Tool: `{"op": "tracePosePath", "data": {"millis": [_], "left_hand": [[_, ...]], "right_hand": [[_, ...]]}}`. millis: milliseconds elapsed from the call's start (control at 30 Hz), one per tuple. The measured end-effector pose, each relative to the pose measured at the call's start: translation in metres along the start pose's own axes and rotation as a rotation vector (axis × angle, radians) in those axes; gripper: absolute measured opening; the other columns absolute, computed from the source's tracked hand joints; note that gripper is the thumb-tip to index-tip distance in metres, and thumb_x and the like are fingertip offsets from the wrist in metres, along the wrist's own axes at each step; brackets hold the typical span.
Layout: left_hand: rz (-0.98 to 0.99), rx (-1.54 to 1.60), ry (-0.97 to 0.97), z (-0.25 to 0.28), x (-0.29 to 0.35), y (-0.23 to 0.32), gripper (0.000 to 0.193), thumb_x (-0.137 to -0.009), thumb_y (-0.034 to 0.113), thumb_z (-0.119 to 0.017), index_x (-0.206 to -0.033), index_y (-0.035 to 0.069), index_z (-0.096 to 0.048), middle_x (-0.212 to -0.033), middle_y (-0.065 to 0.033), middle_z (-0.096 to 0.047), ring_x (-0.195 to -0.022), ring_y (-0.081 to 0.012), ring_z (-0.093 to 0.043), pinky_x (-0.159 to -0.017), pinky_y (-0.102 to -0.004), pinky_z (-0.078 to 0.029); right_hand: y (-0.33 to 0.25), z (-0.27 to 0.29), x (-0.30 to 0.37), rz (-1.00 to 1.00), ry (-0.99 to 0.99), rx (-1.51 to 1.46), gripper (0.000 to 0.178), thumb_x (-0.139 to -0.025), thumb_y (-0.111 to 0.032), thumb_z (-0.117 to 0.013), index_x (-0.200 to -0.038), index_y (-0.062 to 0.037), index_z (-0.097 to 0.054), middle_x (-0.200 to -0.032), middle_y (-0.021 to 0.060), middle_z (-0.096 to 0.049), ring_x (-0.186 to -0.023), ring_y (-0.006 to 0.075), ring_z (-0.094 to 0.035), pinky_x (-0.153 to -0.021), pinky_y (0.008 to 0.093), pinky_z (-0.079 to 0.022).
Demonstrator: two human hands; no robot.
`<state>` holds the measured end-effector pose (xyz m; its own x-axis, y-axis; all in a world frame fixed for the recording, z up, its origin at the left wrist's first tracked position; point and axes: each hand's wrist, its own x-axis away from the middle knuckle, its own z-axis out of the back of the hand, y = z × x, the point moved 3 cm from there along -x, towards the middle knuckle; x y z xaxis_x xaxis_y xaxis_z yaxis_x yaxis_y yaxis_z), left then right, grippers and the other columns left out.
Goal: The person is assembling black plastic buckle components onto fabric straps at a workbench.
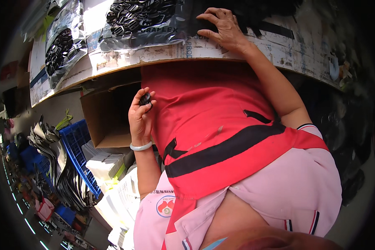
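Pinching a small black piece (145, 98) by the left edge of the red apron (204, 108), the left hand's (140, 116) fingers clamp it; likely light, stiff, smooth, best gripped by its rim. The right hand's (229, 35) fingers spread apart over the tabletop (296, 54).
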<state>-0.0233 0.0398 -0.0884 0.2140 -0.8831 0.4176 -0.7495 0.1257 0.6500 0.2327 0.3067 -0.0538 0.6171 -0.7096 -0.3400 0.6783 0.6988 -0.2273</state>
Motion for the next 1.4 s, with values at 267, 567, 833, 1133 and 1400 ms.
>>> {"op": "tracePosePath", "data": {"millis": [267, 567, 833, 1133, 1400], "left_hand": [[0.034, -0.24, -0.081, -0.034, -0.011, -0.011, 0.024, -0.096, 0.005, -0.052, -0.118, -0.004, -0.057, -0.11, -0.0144, -0.063, -0.091, -0.0218, -0.067, -0.081, -0.0306, -0.056], [-0.004, -0.41, -0.084, -0.075, -0.012, -0.02, 0.015, -0.09, 0.011, -0.065, -0.095, -0.004, -0.065, -0.08, -0.0115, -0.067, -0.067, -0.0169, -0.067, -0.049, -0.0232, -0.051], [-0.159, -0.718, -0.015, -0.073, -0.013, -0.023, 0.007, -0.086, 0.004, -0.069, -0.087, -0.001, -0.064, -0.073, -0.0028, -0.064, -0.058, -0.0066, -0.058, -0.05, -0.0203, -0.046], [-0.16, -0.193, -0.017, -0.094, -0.016, -0.03, 0.014, -0.088, 0.008, -0.068, -0.098, -0.002, -0.066, -0.07, -0.0037, -0.062, -0.055, -0.0083, -0.055, -0.044, -0.0187, -0.039], [-0.201, -0.414, 0.036, -0.086, -0.017, -0.026, 0.016, -0.087, 0.009, -0.07, -0.097, -0.002, -0.069, -0.068, -0.0011, -0.06, -0.054, -0.0049, -0.052, -0.046, -0.0175, -0.036]], "right_hand": [[-0.014, 0.009, 0.028, 0.129, 0.089, -0.128, 0.034, -0.082, -0.028, -0.07, -0.116, -0.0262, -0.065, -0.125, -0.0014, -0.056, -0.118, 0.0229, -0.046, -0.102, 0.0374, -0.035], [-0.045, 0.074, -0.014, 0.135, 0.406, -0.296, 0.015, -0.081, -0.006, -0.069, -0.096, -0.0033, -0.068, -0.101, 0.0102, -0.066, -0.096, 0.028, -0.059, -0.086, 0.0354, -0.043], [-0.086, 0.066, 0.017, -0.161, -0.311, -0.836, 0.028, -0.088, -0.014, -0.066, -0.117, -0.0113, -0.065, -0.093, 0.0052, -0.069, -0.078, 0.0211, -0.065, -0.071, 0.0272, -0.049], [-0.124, 0.007, 0.056, -0.361, -0.448, -1.327, 0.023, -0.094, -0.018, -0.062, -0.107, 0.0002, -0.06, -0.078, 0.0011, -0.065, -0.071, 0.005, -0.059, -0.062, 0.0204, -0.047], [-0.12, 0.034, 0.057, -0.493, -0.462, -1.351, 0.021, -0.097, -0.024, -0.056, -0.098, -0.0035, -0.056, -0.068, -0.0024, -0.057, -0.059, 0.0025, -0.052, -0.051, 0.0178, -0.04]]}}
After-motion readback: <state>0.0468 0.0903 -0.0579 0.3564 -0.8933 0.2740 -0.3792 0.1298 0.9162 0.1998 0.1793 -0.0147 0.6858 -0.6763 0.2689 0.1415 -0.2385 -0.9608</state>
